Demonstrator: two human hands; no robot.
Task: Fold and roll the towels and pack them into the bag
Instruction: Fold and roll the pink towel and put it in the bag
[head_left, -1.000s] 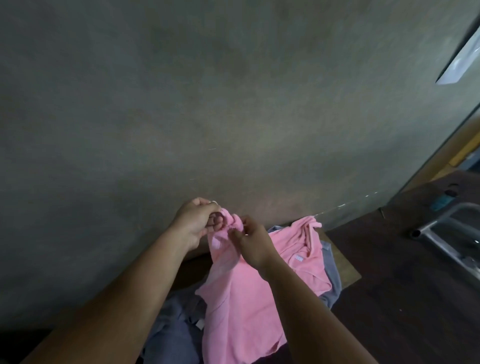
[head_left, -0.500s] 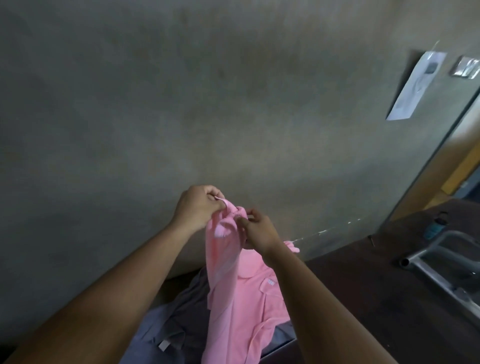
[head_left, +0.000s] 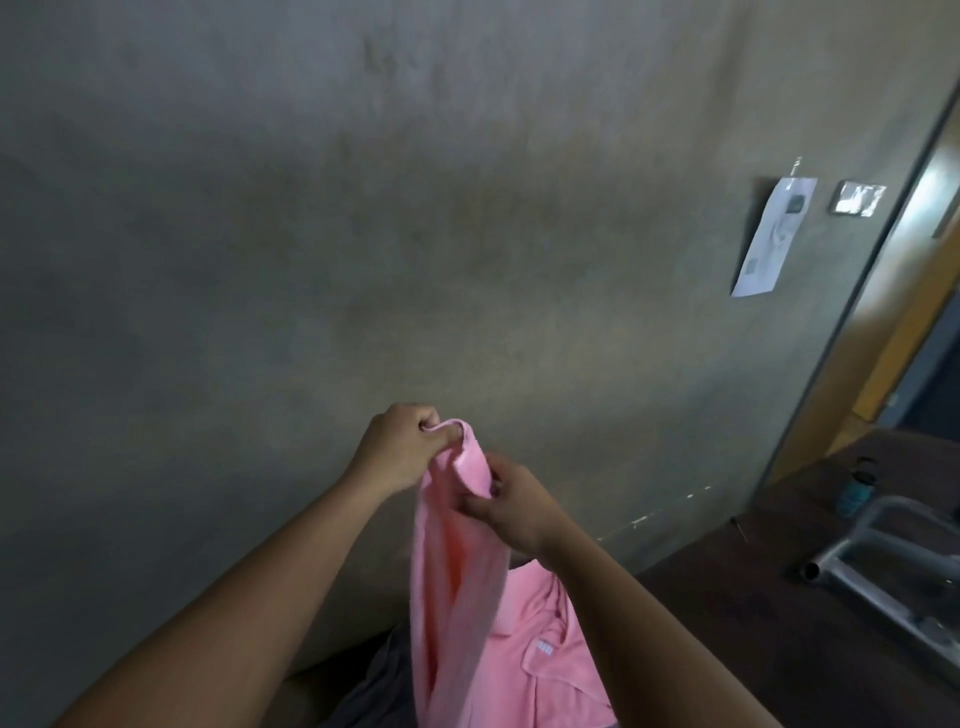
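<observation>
A pink towel (head_left: 457, 587) hangs in front of me, lifted by its top edge. My left hand (head_left: 402, 449) grips the top corner in a fist. My right hand (head_left: 511, 501) pinches the same edge a little lower and to the right. The towel's lower part, with a small white label, drapes down to the bottom of the view. A grey towel (head_left: 374, 686) lies under it, mostly hidden. No bag is in view.
A bare grey wall (head_left: 363, 234) stands close ahead, with a paper sheet (head_left: 774, 236) and a switch plate (head_left: 857, 197). At the right, a dark surface (head_left: 727, 597) holds a teal bottle (head_left: 857, 488) and a metal frame (head_left: 883, 571).
Both hands have lifted the pink towel higher, so it now hangs long. My view has tilted up, showing more wall and less of the pile below.
</observation>
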